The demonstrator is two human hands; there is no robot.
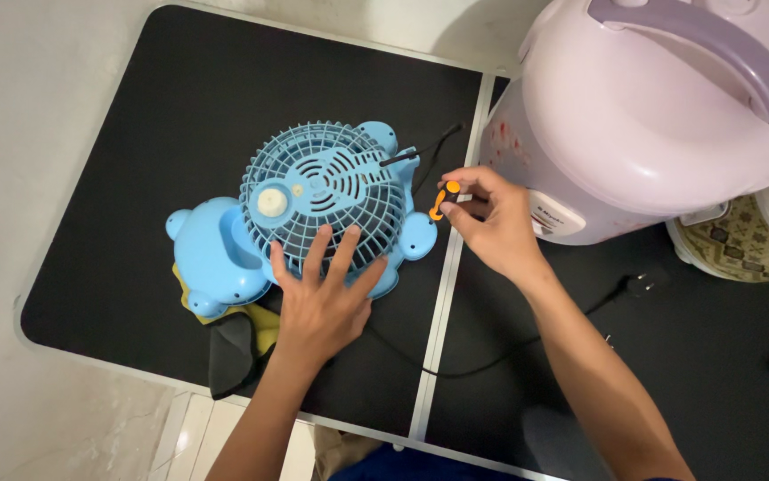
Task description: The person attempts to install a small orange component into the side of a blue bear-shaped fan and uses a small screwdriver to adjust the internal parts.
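A light-blue desk fan (313, 209) lies grille-up on a black surface (135, 178). The left hand (326, 298) rests flat, fingers spread, on its grille. The right hand (491, 223) pinches an orange-handled screwdriver (439, 201) beside the fan, near a pink rice cooker (651, 116) with a small white label.

Left hand (326, 298) lies flat, fingers spread; right hand (491, 223) is pinched closed.

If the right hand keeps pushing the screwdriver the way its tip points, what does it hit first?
Probably the small blue plastic fan's rear housing: the right hand aims the orange-handled screwdriver up-left at it, though depth is unclear.
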